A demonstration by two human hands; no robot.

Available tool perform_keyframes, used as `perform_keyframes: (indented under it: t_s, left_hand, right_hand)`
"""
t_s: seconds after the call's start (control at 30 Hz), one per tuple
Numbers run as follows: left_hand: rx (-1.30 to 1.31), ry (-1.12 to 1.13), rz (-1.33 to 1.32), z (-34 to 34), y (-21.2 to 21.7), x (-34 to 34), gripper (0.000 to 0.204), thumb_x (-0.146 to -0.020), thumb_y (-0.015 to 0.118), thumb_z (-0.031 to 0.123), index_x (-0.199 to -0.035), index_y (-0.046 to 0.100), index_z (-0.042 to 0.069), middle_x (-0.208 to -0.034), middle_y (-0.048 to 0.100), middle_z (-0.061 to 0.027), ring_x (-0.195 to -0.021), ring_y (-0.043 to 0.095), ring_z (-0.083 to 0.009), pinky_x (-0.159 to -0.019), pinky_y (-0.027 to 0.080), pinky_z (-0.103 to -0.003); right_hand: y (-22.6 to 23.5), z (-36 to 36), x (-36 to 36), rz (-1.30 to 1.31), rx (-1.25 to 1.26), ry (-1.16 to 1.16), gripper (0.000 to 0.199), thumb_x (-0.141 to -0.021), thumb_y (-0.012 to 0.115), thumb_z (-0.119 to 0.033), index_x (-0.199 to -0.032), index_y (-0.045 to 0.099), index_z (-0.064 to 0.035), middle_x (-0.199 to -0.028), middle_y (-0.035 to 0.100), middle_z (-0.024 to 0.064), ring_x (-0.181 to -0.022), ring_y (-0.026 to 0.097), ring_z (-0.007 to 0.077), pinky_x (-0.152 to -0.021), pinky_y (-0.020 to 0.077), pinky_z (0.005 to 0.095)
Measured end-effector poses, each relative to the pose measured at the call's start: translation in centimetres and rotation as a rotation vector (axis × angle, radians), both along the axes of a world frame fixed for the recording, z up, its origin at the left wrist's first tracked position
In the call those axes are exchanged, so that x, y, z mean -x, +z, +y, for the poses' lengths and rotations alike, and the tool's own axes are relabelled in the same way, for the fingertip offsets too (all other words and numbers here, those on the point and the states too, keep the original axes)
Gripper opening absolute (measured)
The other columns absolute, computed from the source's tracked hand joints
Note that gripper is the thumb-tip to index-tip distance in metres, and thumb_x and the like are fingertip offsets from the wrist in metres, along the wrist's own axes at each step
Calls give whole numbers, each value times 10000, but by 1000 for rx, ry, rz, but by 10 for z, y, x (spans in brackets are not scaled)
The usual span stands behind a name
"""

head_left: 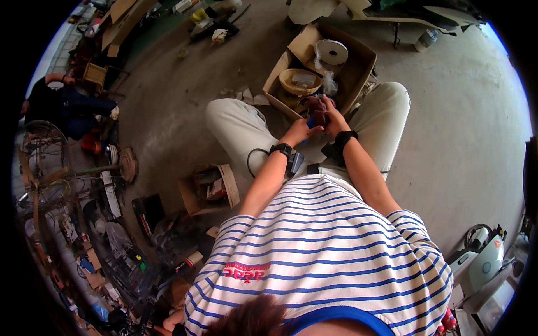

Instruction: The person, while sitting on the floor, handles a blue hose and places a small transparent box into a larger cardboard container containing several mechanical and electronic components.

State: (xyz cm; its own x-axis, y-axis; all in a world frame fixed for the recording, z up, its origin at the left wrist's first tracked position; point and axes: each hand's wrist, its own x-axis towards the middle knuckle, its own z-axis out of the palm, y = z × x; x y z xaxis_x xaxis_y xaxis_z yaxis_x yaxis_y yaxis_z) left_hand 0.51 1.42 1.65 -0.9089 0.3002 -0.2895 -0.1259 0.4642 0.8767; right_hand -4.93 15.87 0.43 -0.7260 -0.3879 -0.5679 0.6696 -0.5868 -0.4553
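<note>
My left hand (301,132) and my right hand (334,119) meet between my knees, over the near edge of an open cardboard box (364,63). Fingers of both are closed on a dark reddish-brown piece (319,114), too small and dim to tell its kind. Something blue (311,122) shows beside my left fingers; what it belongs to is unclear. Inside the box, just beyond my hands, lie a wicker bowl (286,84) with a clear plastic container (304,82) in it, a white reel (334,52) and crumpled clear plastic (329,84).
A smaller cardboard box (228,185) with things inside stands left of me. Another person (67,106) sits at far left, near a wire rack (47,145) and heaped clutter. A scooter (386,12) stands ahead; a pale green machine (488,260) is at lower right.
</note>
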Motion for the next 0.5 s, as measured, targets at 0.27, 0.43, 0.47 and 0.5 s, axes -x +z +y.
perform_keyframes:
  t_s: [0.27,0.43,0.47,0.5]
  left_hand:
    - [-39,-72,-106,15,-7,-2,464,-691,719,488,-676,528,65,-574,489,1,-503,451,-107,-495,393,-247]
    - [-199,-72,-336,1,-31,-13,466,-659,725,485,-804,626,53,-704,618,-88,-651,586,-152,-631,443,-291]
    - [-197,-75,-333,0,-36,-13,466,-659,725,485,-804,626,53,-704,618,-88,-651,586,-152,-631,443,-291]
    - [-112,-147,-246,-4,-45,-11,450,-650,725,460,-847,634,67,-714,627,-92,-672,597,-170,-658,447,-299]
  right_hand:
    - [-66,38,18,-382,526,-259,214,-846,574,-301,-810,565,-89,-755,627,42,-674,607,190,-636,510,301]
    - [11,-4,4,-32,-82,-148,265,-877,516,-344,-774,550,-103,-609,561,8,-463,531,103,-417,439,219]
    - [9,-1,6,-29,-81,-151,265,-877,516,-344,-774,550,-103,-609,561,8,-463,531,103,-417,439,219]
    - [-1,5,10,15,-59,39,254,-861,523,-344,-851,568,-94,-660,573,12,-542,546,110,-491,449,240]
